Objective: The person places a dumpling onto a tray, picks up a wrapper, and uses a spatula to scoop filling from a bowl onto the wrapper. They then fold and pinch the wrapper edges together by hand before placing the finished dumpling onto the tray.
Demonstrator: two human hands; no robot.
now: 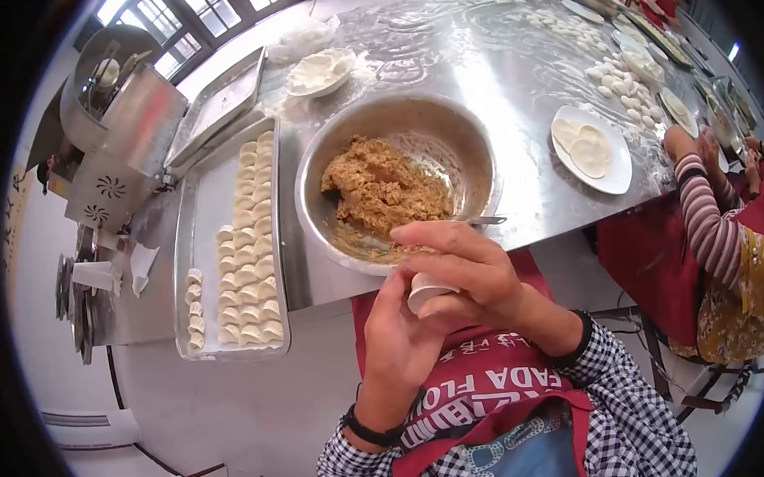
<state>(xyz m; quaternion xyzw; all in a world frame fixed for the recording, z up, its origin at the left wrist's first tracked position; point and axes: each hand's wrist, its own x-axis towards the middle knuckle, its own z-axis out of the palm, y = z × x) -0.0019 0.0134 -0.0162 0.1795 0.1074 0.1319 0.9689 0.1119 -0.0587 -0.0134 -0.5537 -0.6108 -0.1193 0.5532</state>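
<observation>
A pale dumpling [429, 291] sits between my two hands, just in front of the bowl's near rim. My left hand [400, 332] cups it from the left and below. From the right, my right hand [476, 273] closes over it, fingers bent across the top; part of the dough is hidden by them. Beyond my hands stands a large metal bowl [470, 122] of brown minced filling [380, 184]. A metal spoon handle [486, 220] pokes out past its right side.
Left of the bowl, a metal tray [201, 236] holds rows of folded dumplings [249, 281]. Round wrappers lie on a white plate [622, 167] at right. A flour bowl [319, 72], another tray [221, 101] and a machine [126, 130] stand farther back. A co-worker's striped sleeve [708, 219] is at right.
</observation>
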